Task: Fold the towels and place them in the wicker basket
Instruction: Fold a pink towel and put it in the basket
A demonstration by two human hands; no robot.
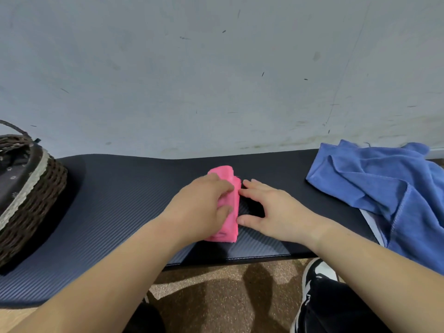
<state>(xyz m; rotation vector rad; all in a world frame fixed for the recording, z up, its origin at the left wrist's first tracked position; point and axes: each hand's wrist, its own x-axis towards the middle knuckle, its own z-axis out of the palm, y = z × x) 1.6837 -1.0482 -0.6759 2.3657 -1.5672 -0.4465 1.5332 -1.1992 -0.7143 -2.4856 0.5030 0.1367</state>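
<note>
Dark ribbed mat mid-frame, left hand clasping the folded pink towel, right hand flat and spread beside it, folding looks done, next likely a carry to the wicker basket far left.

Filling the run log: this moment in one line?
pink towel: folded, on mat | left hand: grips it | right hand: flat at its edge | blue towel: unfolded | wicker basket: far left

My left hand covers much of the pink towel, the wicker basket runs off the left edge, and the blue towel off the right.
</note>
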